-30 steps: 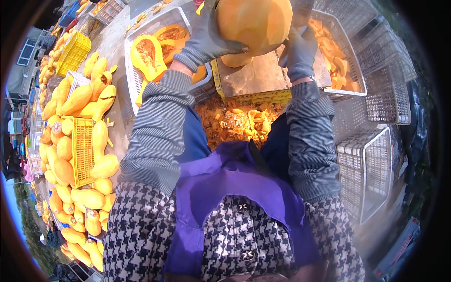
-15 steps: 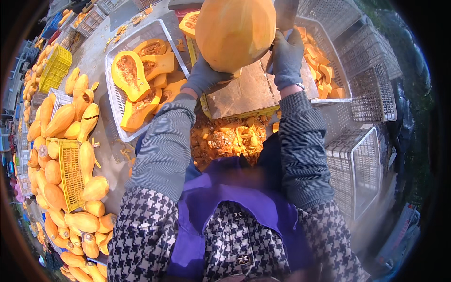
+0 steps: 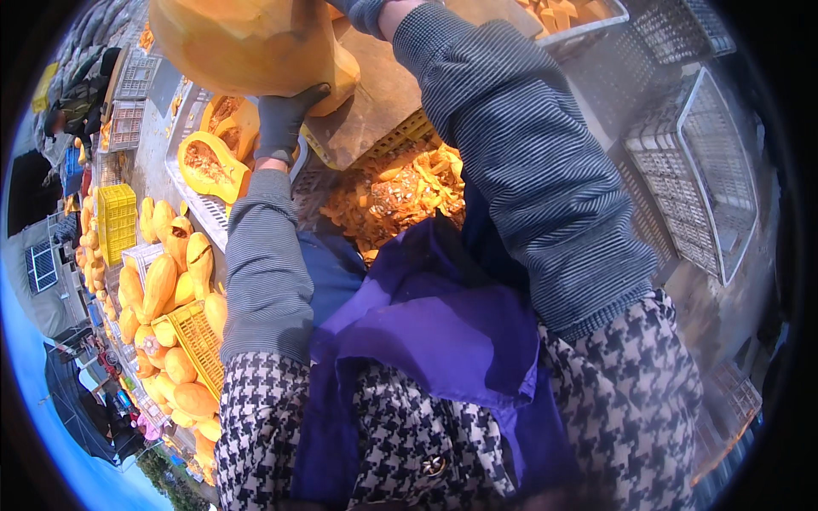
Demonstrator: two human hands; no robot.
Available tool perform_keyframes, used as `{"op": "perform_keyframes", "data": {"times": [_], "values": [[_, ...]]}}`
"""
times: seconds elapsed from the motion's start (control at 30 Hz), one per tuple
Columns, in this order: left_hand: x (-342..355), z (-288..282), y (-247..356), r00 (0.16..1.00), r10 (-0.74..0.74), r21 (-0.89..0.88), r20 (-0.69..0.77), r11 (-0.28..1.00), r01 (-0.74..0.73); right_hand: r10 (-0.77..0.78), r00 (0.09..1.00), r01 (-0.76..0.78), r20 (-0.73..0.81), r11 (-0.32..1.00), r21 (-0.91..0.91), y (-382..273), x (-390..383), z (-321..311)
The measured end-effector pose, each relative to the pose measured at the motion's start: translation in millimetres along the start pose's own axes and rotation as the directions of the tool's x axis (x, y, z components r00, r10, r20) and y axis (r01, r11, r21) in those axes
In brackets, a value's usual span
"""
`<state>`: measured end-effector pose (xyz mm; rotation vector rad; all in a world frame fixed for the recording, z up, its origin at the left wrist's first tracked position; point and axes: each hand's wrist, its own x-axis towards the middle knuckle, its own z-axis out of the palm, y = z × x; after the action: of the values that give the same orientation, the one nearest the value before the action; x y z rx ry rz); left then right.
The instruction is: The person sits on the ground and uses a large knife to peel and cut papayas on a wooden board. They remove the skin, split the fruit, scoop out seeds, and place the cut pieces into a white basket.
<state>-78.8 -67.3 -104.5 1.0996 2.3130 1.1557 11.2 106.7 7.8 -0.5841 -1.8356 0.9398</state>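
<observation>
A large peeled pumpkin (image 3: 247, 43) fills the upper left, its top cut off by the frame's edge. My gloved left hand (image 3: 285, 123) grips it from below, thumb pressed against its orange flesh. At the top edge, beside the pumpkin, is my gloved right hand (image 3: 361, 12); its fingers and anything in them are out of sight. Beneath the pumpkin lies a worn wooden board (image 3: 375, 85) resting on a yellow crate (image 3: 400, 134). Halved pumpkins with seeds showing, one (image 3: 209, 166) nearest my left wrist, lie in a white crate (image 3: 196, 202).
Peelings, pulp and seeds (image 3: 400, 196) are heaped below the board. Cut chunks (image 3: 562, 13) fill a crate at the upper right. An empty white crate (image 3: 699, 175) stands right. Many peeled pumpkins (image 3: 158, 285) and yellow crates (image 3: 118, 223) lie left.
The view has turned. The pumpkin and my left hand now appear farther left. My right hand has shifted left to the top edge, and the dark blade seen beside it earlier no longer shows.
</observation>
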Motion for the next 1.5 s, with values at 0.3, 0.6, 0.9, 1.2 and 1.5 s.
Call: {"op": "perform_keyframes", "data": {"times": [0.3,0.6,0.9,1.2,1.5], "values": [[-44,-23,75,0.985,0.128,-0.600,-0.116,0.781,-0.172,0.169,0.982,-0.154,-0.080,0.974,0.167,20,-34,-59],[-35,-48,161,0.883,0.336,-0.088,-0.327,0.920,-0.382,0.342,0.940,-0.330,0.014,0.894,0.303,16,-43,-62],[-20,-60,148,0.864,0.339,-0.204,-0.371,0.879,-0.432,-0.124,0.932,0.100,0.341,0.991,0.086,-47,-35,-139],[-13,-58,151,0.847,0.322,-0.138,-0.422,0.901,-0.411,0.198,0.809,-0.193,0.553,0.979,-0.069,-134,-28,-205],[-16,-53,145,0.890,0.243,-0.134,-0.386,0.940,-0.314,0.214,0.754,-0.048,0.622,0.961,-0.272,-160,-24,-200]]}}
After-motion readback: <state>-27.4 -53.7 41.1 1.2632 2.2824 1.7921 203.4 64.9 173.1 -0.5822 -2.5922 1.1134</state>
